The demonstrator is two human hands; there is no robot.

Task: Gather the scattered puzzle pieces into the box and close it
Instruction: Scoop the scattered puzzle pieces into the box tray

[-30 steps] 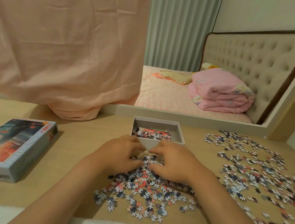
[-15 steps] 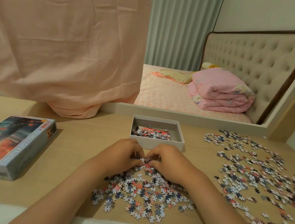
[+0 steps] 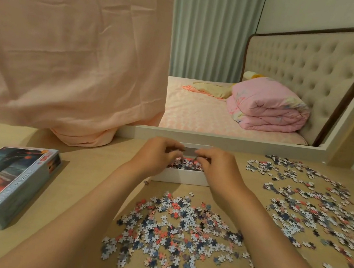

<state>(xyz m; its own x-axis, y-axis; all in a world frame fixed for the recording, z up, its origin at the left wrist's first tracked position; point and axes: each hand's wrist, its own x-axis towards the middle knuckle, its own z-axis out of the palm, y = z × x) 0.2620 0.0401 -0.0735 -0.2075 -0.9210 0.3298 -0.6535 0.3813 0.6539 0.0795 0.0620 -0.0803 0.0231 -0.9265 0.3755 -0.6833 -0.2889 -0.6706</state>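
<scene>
The white open box [image 3: 181, 177] stands at the middle back of the wooden table, with puzzle pieces [image 3: 186, 164] inside it. My left hand [image 3: 157, 156] and my right hand [image 3: 216, 169] hover side by side over the box, fingers curled down, with small pieces at the fingertips. They hide most of the box's inside. A loose heap of puzzle pieces [image 3: 176, 229] lies on the table between my forearms. A wider spread of pieces [image 3: 311, 207] covers the table's right side. The box lid [image 3: 5, 182], printed with a picture, lies at the left.
A peach cloth [image 3: 69, 50] hangs over the left part of a big mirror and reaches the tabletop behind the box. The mirror's white frame [image 3: 227, 138] runs just behind the box. A single piece [image 3: 146, 182] lies by the box's front left corner.
Both hands have lifted from the near heap and moved forward over the box, carrying pieces. The heap in front of me is now uncovered.
</scene>
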